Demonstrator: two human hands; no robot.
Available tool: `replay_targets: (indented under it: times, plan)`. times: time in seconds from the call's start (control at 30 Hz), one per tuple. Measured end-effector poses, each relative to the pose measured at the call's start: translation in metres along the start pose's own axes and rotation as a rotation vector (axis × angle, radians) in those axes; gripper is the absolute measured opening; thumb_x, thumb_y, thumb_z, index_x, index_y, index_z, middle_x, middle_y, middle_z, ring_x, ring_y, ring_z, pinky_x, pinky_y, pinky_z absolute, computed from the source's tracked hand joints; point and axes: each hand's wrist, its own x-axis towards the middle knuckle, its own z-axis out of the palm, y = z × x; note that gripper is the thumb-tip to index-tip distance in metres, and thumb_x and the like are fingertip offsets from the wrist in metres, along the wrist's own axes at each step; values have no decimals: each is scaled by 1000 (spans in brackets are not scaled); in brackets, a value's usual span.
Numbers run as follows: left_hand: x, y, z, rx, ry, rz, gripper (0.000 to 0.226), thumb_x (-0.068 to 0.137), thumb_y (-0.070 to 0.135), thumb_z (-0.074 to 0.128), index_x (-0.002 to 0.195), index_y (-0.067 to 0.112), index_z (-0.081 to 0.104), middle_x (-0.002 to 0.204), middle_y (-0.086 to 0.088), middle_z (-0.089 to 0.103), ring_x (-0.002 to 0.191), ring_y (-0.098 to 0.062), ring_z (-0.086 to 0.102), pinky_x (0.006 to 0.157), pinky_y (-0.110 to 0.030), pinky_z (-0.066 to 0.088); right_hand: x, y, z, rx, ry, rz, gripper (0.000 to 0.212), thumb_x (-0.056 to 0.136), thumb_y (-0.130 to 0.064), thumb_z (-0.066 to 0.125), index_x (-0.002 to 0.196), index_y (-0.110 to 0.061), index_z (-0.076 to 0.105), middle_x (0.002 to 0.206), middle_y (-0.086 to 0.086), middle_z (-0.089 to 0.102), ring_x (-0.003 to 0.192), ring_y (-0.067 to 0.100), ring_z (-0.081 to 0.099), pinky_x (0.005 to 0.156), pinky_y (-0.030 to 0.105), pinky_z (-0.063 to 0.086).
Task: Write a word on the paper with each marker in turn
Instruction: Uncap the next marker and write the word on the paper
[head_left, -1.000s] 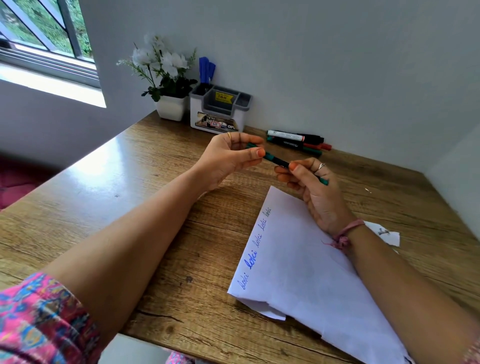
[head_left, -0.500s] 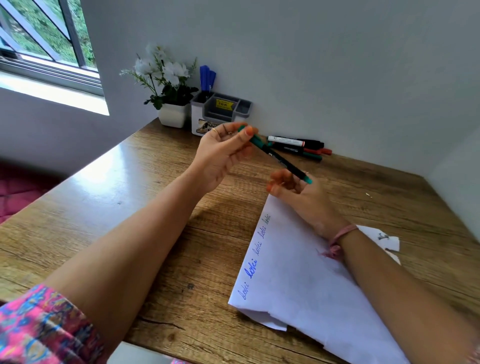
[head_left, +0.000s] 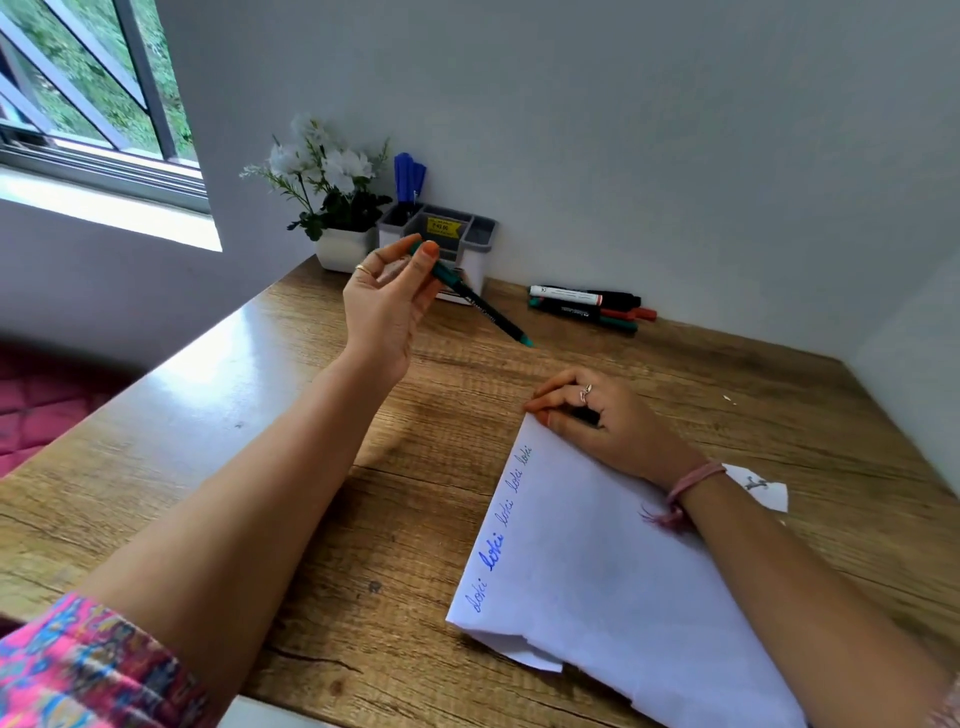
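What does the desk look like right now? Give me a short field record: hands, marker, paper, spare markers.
left hand: raised, pinches green marker at one end
green marker: off the desk, free end points down-right
right hand: rests on top corner of paper; something dark under its fingers, unclear
paper: four blue words along left edge
spare markers: lying by the wall

I read "loki" 4 times in blue down the paper (head_left: 597, 561) under the right hand (head_left: 613, 421); other labels stayed illegible.
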Motion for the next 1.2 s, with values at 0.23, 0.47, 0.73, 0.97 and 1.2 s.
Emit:
replay_targets:
  times: [0.23, 0.47, 0.73, 0.97, 1.2]
  plan:
    - [50, 35, 29, 146, 23, 315, 19, 82, 5, 71, 99, 9, 63, 90, -8, 68, 82, -15, 68, 72, -28, 55, -2, 0, -1, 63, 2, 58, 17, 86, -30, 62, 100, -30, 71, 107, -9, 60, 100, -1, 56, 84, 8, 39]
    - [122, 37, 72, 503, -1, 513, 22, 77, 5, 74, 91, 12, 59, 84, -2, 65, 77, -14, 66, 75, -30, 57, 0, 2, -2, 69, -18, 59, 24, 85, -34, 58, 101, -25, 72, 107, -10, 59, 100, -2, 54, 83, 6, 37]
    - [163, -10, 78, 865, -45, 479, 23, 78, 13, 75, 97, 5, 65, 88, -4, 68, 66, -4, 61, 69, -17, 54, 2, 5, -1, 95, -9, 54, 20, 84, -33, 60, 99, -27, 72, 106, -11, 58, 102, -4, 51, 84, 5, 35]
    - [172, -22, 74, 1034, -63, 446, 28, 78, 15, 75, 102, 3, 66, 92, -1, 65, 80, -8, 59, 65, -3, 45, 3, 8, 1, 97, 3, 46, 19, 84, -33, 61, 98, -28, 72, 104, -10, 59, 104, -2, 51, 86, 6, 34]
    - [176, -26, 76, 1116, -85, 356, 39, 79, 17, 75, 113, 8, 59, 93, -1, 60, 70, -5, 54, 51, -1, 40, 2, 6, -1, 138, -7, 70, 18, 84, -35, 61, 98, -29, 72, 106, -13, 58, 103, -5, 52, 83, 5, 35]
